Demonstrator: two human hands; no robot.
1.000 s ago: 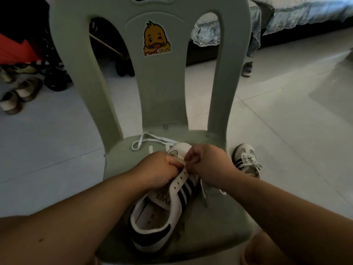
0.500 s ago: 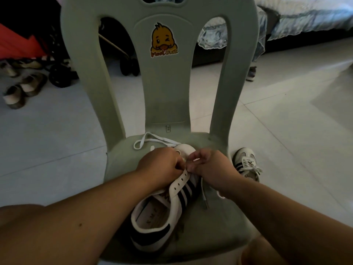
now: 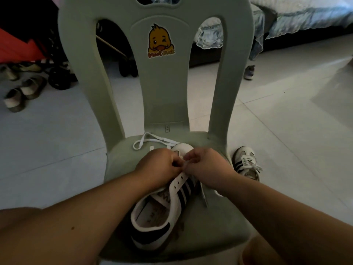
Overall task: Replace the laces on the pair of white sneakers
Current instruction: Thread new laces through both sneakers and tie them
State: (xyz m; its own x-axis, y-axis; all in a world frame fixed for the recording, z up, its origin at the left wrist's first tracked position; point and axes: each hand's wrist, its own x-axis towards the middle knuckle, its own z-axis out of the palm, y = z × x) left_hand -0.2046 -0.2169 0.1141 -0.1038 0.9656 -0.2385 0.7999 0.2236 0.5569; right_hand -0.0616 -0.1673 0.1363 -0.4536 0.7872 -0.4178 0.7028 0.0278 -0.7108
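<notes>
Left grip, right grip: both are pinching the white lace, fingertips meeting over the toe-end eyelets.

White sneaker: lying directly beneath both grips on the green chair seat. Its long axis is running from heel at the near edge to toe toward the backrest. Empty eyelets are lining up heelward of the pinch, equally near either grip.

Second sneaker: sitting laced on the floor, just beside the seat on the right.
</notes>
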